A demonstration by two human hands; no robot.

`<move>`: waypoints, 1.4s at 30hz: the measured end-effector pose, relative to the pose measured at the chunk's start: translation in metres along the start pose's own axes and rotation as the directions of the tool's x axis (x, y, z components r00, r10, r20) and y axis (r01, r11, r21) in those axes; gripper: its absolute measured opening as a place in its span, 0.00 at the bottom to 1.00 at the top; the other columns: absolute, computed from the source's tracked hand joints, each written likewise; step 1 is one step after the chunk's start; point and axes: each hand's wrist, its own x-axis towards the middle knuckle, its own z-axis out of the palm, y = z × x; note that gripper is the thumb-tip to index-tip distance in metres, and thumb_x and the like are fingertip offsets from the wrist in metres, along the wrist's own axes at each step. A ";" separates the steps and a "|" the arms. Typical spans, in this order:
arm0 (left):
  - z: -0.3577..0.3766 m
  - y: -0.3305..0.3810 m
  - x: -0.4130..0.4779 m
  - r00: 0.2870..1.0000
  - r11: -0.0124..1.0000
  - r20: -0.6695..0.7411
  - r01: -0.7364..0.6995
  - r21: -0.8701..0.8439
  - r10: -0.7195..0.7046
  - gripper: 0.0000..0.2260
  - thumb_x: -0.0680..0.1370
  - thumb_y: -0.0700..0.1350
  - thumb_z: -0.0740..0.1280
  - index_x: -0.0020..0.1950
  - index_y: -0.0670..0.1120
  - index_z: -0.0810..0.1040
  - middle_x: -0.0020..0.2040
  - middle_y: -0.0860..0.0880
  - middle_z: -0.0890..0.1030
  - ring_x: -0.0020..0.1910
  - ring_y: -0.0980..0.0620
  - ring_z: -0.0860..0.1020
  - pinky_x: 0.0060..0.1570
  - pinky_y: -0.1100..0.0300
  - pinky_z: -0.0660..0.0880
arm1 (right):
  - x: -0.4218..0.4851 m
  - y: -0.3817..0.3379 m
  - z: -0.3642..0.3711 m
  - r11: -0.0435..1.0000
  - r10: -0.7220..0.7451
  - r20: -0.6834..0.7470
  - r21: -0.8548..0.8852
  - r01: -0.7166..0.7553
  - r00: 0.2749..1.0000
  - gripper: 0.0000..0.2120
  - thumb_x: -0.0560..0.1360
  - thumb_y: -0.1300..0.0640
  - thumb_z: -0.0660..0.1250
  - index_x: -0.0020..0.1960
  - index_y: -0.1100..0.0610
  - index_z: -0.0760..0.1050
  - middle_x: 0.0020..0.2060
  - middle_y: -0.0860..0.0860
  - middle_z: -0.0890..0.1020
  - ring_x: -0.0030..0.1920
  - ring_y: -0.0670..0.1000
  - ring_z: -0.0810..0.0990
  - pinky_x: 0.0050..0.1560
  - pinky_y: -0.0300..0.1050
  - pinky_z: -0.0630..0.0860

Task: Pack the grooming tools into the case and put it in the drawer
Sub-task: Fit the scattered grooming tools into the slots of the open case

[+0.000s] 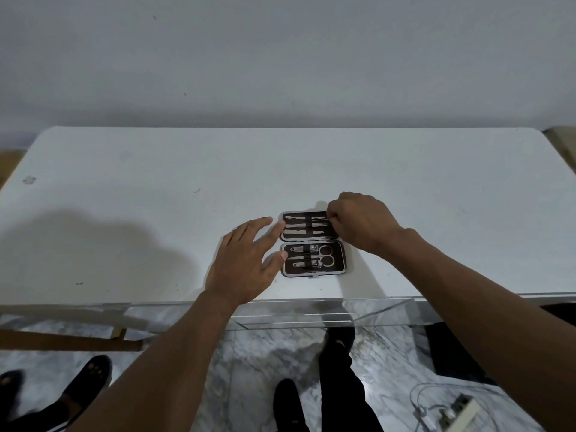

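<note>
A small dark grooming case lies open flat on the white table, near its front edge. The far half holds slim metal tools under an elastic band. The near half holds clippers and scissors. My right hand is at the far half's right end, fingertips pinched on the end of a slim tool there. My left hand rests with fingers spread against the case's left side, index tip and thumb touching its edge. A clear drawer juts out under the table front.
The table's back edge meets a plain wall. Below are a marble floor, my legs and dark shoes, another person's dark shoes at the lower left, and cables with a white power strip at the lower right.
</note>
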 end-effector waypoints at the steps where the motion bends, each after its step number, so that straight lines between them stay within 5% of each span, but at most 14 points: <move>1: 0.000 0.000 0.000 1.000 1.000 0.000 0.000 0.002 0.000 0.24 0.79 0.60 0.53 0.74 0.55 0.65 0.72 0.52 0.69 0.70 0.50 0.66 0.66 0.49 0.65 | 0.001 -0.002 0.002 1.000 -0.004 0.001 -0.005 0.004 1.000 0.11 0.77 0.59 0.57 0.51 0.58 0.78 0.48 0.55 0.79 0.47 0.60 0.79 0.44 0.49 0.75; 9: -0.001 0.000 0.000 1.000 1.000 0.013 0.006 -0.002 -0.006 0.24 0.79 0.60 0.53 0.74 0.56 0.65 0.72 0.53 0.68 0.71 0.50 0.65 0.67 0.49 0.65 | 0.011 -0.015 0.009 0.998 -0.047 0.010 -0.047 0.047 0.999 0.09 0.77 0.63 0.58 0.51 0.58 0.76 0.49 0.55 0.78 0.47 0.60 0.78 0.40 0.47 0.70; 16: -0.002 0.001 0.000 1.000 1.000 0.004 -0.003 -0.010 0.003 0.24 0.79 0.59 0.55 0.73 0.55 0.66 0.72 0.52 0.69 0.70 0.50 0.66 0.65 0.49 0.66 | 0.013 -0.018 0.016 0.992 -0.027 -0.015 0.120 0.029 1.000 0.10 0.76 0.64 0.60 0.51 0.57 0.79 0.47 0.55 0.81 0.48 0.58 0.79 0.47 0.49 0.76; 22: -0.002 0.001 0.001 1.000 1.000 0.012 -0.002 -0.002 0.002 0.25 0.79 0.60 0.54 0.74 0.53 0.65 0.72 0.53 0.69 0.70 0.51 0.66 0.66 0.50 0.65 | -0.005 -0.010 0.014 0.920 0.192 -0.076 0.361 -0.152 0.979 0.09 0.77 0.60 0.63 0.56 0.57 0.78 0.51 0.54 0.80 0.51 0.56 0.78 0.50 0.44 0.71; 26: -0.002 0.001 0.000 1.000 1.000 -0.003 0.006 -0.029 -0.006 0.26 0.78 0.60 0.54 0.73 0.49 0.68 0.71 0.52 0.70 0.70 0.50 0.67 0.66 0.50 0.65 | -0.021 -0.007 0.012 0.802 0.360 0.135 0.460 -0.380 0.923 0.16 0.75 0.55 0.69 0.61 0.59 0.75 0.53 0.55 0.81 0.54 0.56 0.79 0.55 0.48 0.75; 29: -0.005 0.003 0.000 0.999 0.998 0.025 0.026 -0.057 -0.024 0.27 0.78 0.62 0.53 0.72 0.50 0.69 0.72 0.51 0.69 0.71 0.50 0.66 0.67 0.49 0.64 | -0.035 -0.006 0.010 0.768 0.311 0.257 0.500 -0.401 0.915 0.15 0.73 0.60 0.70 0.59 0.58 0.77 0.50 0.55 0.84 0.50 0.55 0.81 0.48 0.45 0.75; 34: -0.014 0.014 0.010 0.984 0.977 0.119 0.149 -0.150 -0.131 0.23 0.78 0.58 0.61 0.70 0.51 0.72 0.70 0.51 0.69 0.70 0.48 0.65 0.69 0.50 0.62 | -0.043 -0.005 0.008 0.766 0.289 0.230 0.527 -0.368 0.929 0.14 0.71 0.66 0.69 0.56 0.58 0.80 0.44 0.56 0.86 0.43 0.52 0.80 0.37 0.39 0.71; 39: -0.034 0.040 0.033 0.920 0.952 0.319 0.281 -0.124 -0.230 0.16 0.80 0.47 0.61 0.67 0.45 0.73 0.55 0.43 0.78 0.56 0.44 0.76 0.52 0.56 0.71 | -0.042 -0.004 0.011 0.727 0.337 0.209 0.562 -0.395 0.918 0.12 0.70 0.67 0.68 0.52 0.59 0.82 0.43 0.57 0.86 0.43 0.53 0.80 0.40 0.39 0.71; 42: -0.040 0.046 0.037 0.904 0.919 0.312 0.356 -0.169 -0.293 0.07 0.78 0.42 0.63 0.50 0.42 0.78 0.48 0.43 0.81 0.51 0.43 0.78 0.47 0.56 0.72 | -0.039 -0.004 0.011 0.682 0.378 0.201 0.600 -0.418 0.904 0.14 0.69 0.68 0.68 0.54 0.61 0.81 0.45 0.59 0.85 0.48 0.56 0.81 0.44 0.44 0.76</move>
